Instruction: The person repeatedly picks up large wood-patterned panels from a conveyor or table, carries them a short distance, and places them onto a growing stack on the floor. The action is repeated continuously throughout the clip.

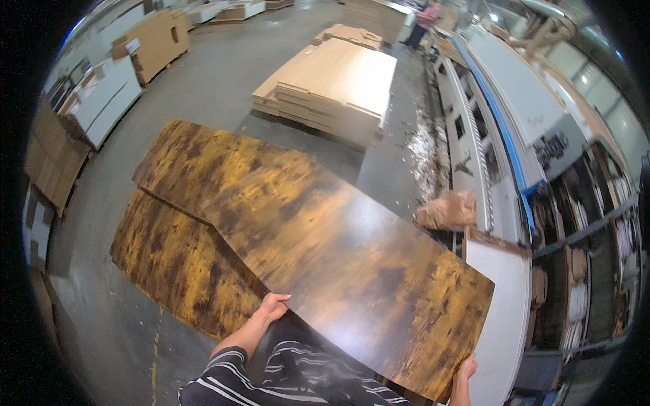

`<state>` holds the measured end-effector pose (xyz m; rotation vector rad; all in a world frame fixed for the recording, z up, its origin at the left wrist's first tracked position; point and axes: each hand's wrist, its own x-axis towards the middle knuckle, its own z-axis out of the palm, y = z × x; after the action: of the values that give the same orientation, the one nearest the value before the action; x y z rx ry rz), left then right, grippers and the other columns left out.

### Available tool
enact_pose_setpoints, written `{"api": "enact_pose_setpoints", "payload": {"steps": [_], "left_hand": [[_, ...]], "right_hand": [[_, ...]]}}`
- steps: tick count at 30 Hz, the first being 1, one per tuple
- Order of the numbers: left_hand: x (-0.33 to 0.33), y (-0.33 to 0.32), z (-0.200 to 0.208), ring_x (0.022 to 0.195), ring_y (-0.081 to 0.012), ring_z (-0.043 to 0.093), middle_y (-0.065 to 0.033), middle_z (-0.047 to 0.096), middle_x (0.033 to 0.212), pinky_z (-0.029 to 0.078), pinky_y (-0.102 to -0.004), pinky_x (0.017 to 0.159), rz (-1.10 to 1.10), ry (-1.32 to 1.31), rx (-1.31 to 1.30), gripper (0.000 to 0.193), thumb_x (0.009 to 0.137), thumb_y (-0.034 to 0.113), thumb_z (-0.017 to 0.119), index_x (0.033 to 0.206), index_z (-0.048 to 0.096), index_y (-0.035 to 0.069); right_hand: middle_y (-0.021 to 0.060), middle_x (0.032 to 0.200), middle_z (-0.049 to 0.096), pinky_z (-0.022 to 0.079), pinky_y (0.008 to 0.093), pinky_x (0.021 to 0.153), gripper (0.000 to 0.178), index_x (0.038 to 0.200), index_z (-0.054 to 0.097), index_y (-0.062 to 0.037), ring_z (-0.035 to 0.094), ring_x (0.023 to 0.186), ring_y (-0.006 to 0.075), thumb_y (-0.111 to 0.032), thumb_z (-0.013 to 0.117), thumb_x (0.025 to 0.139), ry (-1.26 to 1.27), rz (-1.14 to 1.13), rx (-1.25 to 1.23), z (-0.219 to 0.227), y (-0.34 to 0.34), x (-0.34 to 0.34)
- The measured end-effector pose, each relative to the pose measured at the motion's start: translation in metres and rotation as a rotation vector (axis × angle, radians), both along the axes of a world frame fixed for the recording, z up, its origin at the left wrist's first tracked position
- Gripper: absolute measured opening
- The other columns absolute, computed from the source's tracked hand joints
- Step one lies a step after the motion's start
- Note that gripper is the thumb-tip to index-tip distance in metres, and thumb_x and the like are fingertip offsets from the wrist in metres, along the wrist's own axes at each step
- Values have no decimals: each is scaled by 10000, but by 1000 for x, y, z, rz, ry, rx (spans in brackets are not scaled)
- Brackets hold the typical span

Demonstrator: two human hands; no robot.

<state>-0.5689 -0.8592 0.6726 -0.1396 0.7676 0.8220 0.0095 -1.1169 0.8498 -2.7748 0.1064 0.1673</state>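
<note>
A large brown and amber wood-grain board [352, 250] spans the middle of the head view, tilted, with light glaring off its face. Its near long edge is gripped by my left hand [273, 308], the thumb lying on top and the other fingers hidden below. At the board's right end, my right hand [467, 367] holds the corner, fingers partly hidden behind it. Under and to the left lie more boards [183, 260] of the same pattern; the held board overlaps them, and whether its far end rests on them I cannot tell.
Beyond stands a stack of pale wood boards [332, 81]. Along the right runs a long machine [474, 149] with a blue strip, a white panel [497, 291] and shelves [575, 284]. A brown bag [447, 211] and scraps lie beside it. A person [423, 24] stands far back.
</note>
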Motion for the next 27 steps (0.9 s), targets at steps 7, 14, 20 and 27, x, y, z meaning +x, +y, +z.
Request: {"api": "enact_pose_setpoints", "payload": {"steps": [7, 14, 20, 27], "left_hand": [[-35, 50, -49, 1068, -356, 512, -230, 532, 1139, 363, -447, 965, 128, 302, -316, 395, 819, 47, 567, 1158, 440, -110], [-55, 127, -60, 1023, -366, 551, -222, 548, 1138, 466, -463, 838, 286, 502, -268, 537, 746, 186, 730, 1159, 472, -42], [-43, 156, 1, 1075, -367, 537, -236, 412, 1311, 501, -468, 820, 122, 535, -225, 788, 751, 318, 739, 1328, 316, -13], [-16, 154, 6, 1004, -315, 593, -212, 538, 1191, 497, -457, 817, 106, 761, -216, 783, 790, 405, 686, 1351, 306, 12]], "right_hand": [[138, 657, 595, 437, 413, 641, 488, 684, 576, 54, 558, 648, 250, -410, 560, 836, -2, 366, 182, -38, 176, -14], [5, 650, 482, 362, 341, 569, 413, 679, 535, 3, 421, 623, 133, -350, 561, 892, 285, 672, 335, -68, 350, -66], [-17, 611, 413, 350, 317, 485, 339, 712, 448, -59, 383, 547, 118, -313, 600, 880, 506, 937, 555, -103, 471, -163], [-10, 578, 428, 297, 286, 401, 338, 700, 411, -109, 395, 477, 106, -326, 595, 883, 835, 958, 581, -169, 567, -250]]}}
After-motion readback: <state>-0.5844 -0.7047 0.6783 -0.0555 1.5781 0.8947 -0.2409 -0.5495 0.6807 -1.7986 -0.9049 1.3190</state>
